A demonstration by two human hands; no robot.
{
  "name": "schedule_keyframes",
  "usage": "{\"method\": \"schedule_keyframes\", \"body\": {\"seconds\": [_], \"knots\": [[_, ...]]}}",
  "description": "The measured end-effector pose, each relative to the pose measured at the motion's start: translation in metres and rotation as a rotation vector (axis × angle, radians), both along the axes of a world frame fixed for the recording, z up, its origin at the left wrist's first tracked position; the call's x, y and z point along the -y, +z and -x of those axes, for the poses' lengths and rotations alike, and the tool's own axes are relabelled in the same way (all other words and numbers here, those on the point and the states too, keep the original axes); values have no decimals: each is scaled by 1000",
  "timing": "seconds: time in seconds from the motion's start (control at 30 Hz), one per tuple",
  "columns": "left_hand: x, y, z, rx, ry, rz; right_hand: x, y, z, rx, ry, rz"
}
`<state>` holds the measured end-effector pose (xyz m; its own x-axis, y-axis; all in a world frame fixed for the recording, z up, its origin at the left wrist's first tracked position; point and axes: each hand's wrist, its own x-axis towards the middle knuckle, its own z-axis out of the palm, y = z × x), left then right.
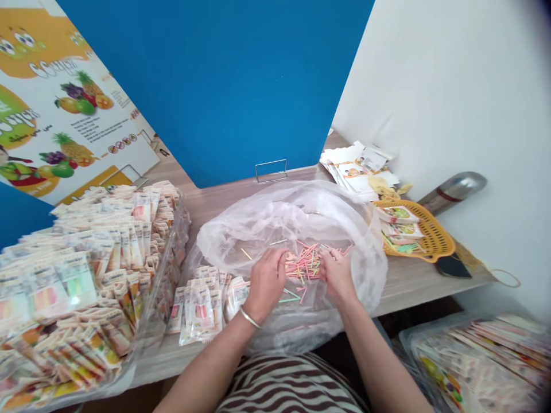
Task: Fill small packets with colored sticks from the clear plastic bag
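Note:
A loose pile of thin pink, yellow and green sticks (pixel 305 264) lies inside a large, clear plastic bag (pixel 361 241) spread wide on the table. At the pile's left edge is my left hand (pixel 267 280), with a bracelet at the wrist and its fingers curled inward. Facing it, my right hand (pixel 338 273) bends its fingers at the pile's right edge. Both hands are closed among the sticks; what is between the fingertips is hidden. Just left of my left hand lie several small filled packets (pixel 202 307), partly beside the bag's edge.
A clear tub (pixel 166 275) heaped with packets stands on the left. At right are a yellow basket (pixel 439 235) with packets, a metal flask (pixel 458 186) and flattened cartons (pixel 359 166). A second packet-filled tub (pixel 413 344) sits low right. A blue panel (pixel 241 86) rises behind.

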<state>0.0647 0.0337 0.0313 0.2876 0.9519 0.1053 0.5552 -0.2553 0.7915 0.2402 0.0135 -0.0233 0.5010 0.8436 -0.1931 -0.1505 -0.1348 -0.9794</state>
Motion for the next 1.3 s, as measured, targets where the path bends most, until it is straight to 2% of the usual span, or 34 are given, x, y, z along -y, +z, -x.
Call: {"method": "schedule_keyframes", "body": {"seconds": [0.03,0.1,0.17,0.2,0.27,0.37,0.47,0.57,0.67,0.73,0.83,0.87,0.93,1.0,1.07,1.2,1.23,1.3], "knots": [[-12,2,2,-204,-38,-99,-5,0,-12,209,44,38],[-35,0,3,-526,-78,-186,-15,2,-29,696,218,149],[-55,-9,-1,-672,-96,-201,-23,7,-35,1066,431,270],[-62,-15,-4,-689,-104,-203,-27,8,-34,1170,519,314],[-71,-28,-9,-706,-112,-208,-33,9,-29,1240,618,340],[-75,-42,-12,-726,-96,-216,-36,5,-22,1256,649,344],[-72,-41,-9,-712,-65,-231,-36,1,-27,1243,624,347],[-64,-26,-4,-653,-27,-276,-33,2,-39,1164,581,323],[-47,-10,-4,-337,23,-290,-28,7,-43,1004,515,240],[-34,-7,-11,18,51,-118,-23,10,-35,689,472,147],[-17,-13,-25,477,103,306,-14,13,-8,-65,394,-4],[-12,-16,-29,567,117,408,-11,14,3,-272,362,-45],[-4,-21,-35,658,118,512,-7,16,21,-479,306,-97],[2,-23,-37,709,106,529,-5,18,33,-531,259,-110],[7,-22,-35,715,86,480,-4,20,39,-512,244,-90],[14,-16,-29,564,-26,347,-6,22,38,-471,154,-80],[16,-16,-28,553,-9,323,-6,22,38,-473,121,-92],[19,-16,-29,617,103,321,-7,21,39,-484,87,-132]]}}
